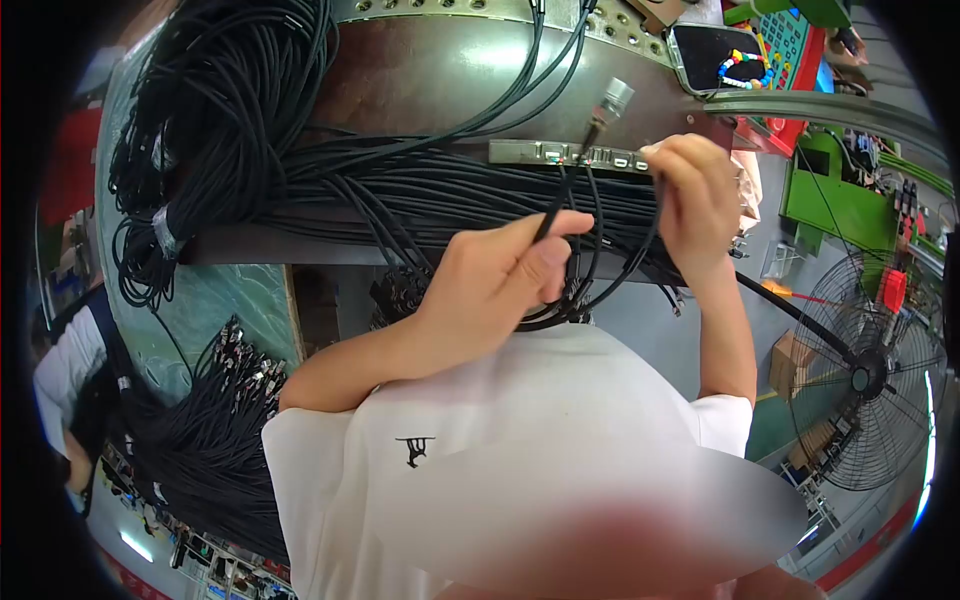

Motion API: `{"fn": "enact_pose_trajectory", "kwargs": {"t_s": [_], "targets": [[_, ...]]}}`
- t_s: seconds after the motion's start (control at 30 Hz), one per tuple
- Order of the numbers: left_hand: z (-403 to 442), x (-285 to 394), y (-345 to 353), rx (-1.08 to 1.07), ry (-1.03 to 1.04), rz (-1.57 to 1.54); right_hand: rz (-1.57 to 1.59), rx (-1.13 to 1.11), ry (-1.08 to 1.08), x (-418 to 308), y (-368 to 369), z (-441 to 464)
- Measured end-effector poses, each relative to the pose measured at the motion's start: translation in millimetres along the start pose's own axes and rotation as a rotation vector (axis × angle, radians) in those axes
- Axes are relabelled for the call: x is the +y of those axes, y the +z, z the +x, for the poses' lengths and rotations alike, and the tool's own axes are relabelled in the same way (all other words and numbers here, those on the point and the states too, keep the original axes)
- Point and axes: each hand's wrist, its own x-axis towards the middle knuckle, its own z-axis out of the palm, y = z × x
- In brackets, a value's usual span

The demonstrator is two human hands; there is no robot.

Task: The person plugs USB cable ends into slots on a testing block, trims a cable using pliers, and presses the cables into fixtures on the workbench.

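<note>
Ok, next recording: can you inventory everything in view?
black cables: many, bundled upper left, running along the bench
lower heap: many black cables, lower left
bench: one, dark brown, top centre
port strip: one, silvery, on bench
phone: one, dark, top right
beaded loop: one, multicoloured, on phone
machine: one, red, keypad, top right
fan: one, black, right
carton: one, brown, beside fan
co-worker: one, white sleeve, left edge
left hand: one, gripping a thin dark lead, centre
right hand: one, pinching a cable by strip's right end
</note>
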Motion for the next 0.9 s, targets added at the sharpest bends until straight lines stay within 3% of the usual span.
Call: {"fn": "enact_pose_trajectory", "kwargs": {"t_s": [0.03, 0.07, 0.63, 0.67, 0.77, 0.83, 0.9], "targets": [[1, 9, -4, -0.043, -0.175, -0.178, 0.052, -0.044, -0.048, 0, 6, -3], [5, 9, -5, -0.078, -0.214, -0.244, 0.038, -0.086, -0.052, -2, 10, -8], [25, 12, 0, -0.165, -0.418, -0.473, 0.125, -0.277, -0.065, 11, 0, 0], [27, 16, -2, -0.163, -0.415, -0.47, 0.096, -0.203, -0.104, 15, -7, 0], [41, 26, 1, -0.355, -0.538, -0.425, -0.199, -0.156, -0.128, 0, -23, 20], [44, 43, 2, -0.486, -0.517, -0.18, -0.197, -0.227, -0.111, 2, -21, 13], [42, 51, -19, -0.567, -0.083, 0.385, -0.076, -0.118, 0.013, 12, -20, 0]]}}
